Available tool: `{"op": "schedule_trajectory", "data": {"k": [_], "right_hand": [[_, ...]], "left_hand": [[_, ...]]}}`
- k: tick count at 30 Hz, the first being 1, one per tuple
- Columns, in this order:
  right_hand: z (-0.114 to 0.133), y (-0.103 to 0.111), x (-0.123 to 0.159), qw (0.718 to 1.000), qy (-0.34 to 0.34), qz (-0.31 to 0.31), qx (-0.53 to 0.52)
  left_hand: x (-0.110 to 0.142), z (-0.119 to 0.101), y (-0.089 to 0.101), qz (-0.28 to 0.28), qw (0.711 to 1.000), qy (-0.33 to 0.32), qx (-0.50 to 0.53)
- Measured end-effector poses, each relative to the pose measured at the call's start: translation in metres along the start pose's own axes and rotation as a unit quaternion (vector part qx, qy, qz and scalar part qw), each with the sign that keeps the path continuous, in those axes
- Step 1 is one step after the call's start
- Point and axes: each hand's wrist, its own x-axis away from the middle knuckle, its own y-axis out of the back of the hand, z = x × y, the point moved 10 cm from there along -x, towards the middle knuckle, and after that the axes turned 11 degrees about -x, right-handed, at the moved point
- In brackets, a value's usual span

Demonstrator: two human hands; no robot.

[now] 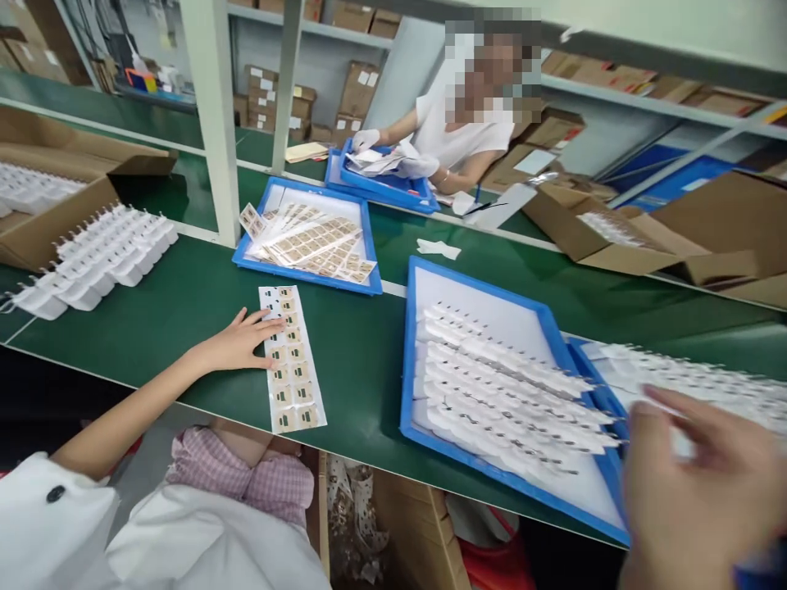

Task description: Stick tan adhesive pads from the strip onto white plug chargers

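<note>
My left hand (243,342) lies flat with fingers spread on the left edge of a sheet of tan stickers (296,373). The sheet has white backing and dark marks, and some spots at its far end are bare. My right hand (701,483) is raised close to the camera at the lower right, blurred. Its thumb and index finger curl toward each other in a pinch; whatever is between them cannot be made out. Behind and left of it, rows of white parts with thin metal tips stand in a blue-rimmed tray (407,344).
Another blue tray (367,246) holds more sticker sheets. White parts (126,254) stand in rows at left beside an open carton (92,217). More white parts (707,381) lie at right. Across the bench, a gloved co-worker (464,135) handles white pieces. A post (212,123) rises mid-bench.
</note>
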Motion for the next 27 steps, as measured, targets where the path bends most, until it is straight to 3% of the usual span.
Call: {"op": "schedule_trajectory", "data": {"k": [2,3,5,7,10,12,15,27], "right_hand": [[0.060,-0.060,0.019,0.997,0.062,0.050,0.020],[0.090,-0.109,0.031,0.985,0.087,0.147,-0.020],[0.136,-0.187,0.050,0.961,0.126,0.235,-0.070],[0.153,-0.253,0.060,0.942,0.119,0.300,-0.088],[0.150,-0.314,0.058,0.931,0.110,0.341,-0.063],[0.142,-0.335,0.054,0.923,0.109,0.367,-0.044],[0.138,-0.347,0.051,0.910,0.115,0.398,-0.015],[0.150,-0.355,0.068,0.873,0.240,0.416,0.086]], "left_hand": [[-0.003,0.002,-0.004,-0.005,1.000,-0.005,0.000],[-0.003,0.003,-0.006,-0.012,1.000,-0.005,-0.001],[-0.003,0.003,-0.009,-0.025,1.000,-0.004,-0.004],[-0.002,0.002,-0.010,-0.035,0.999,-0.008,-0.005],[-0.003,0.000,-0.009,-0.046,0.999,-0.017,-0.002],[-0.004,0.000,-0.009,-0.053,0.998,-0.023,0.002],[-0.005,-0.001,-0.009,-0.060,0.998,-0.028,0.009],[-0.008,-0.004,-0.018,-0.063,0.997,-0.043,0.027]]}}
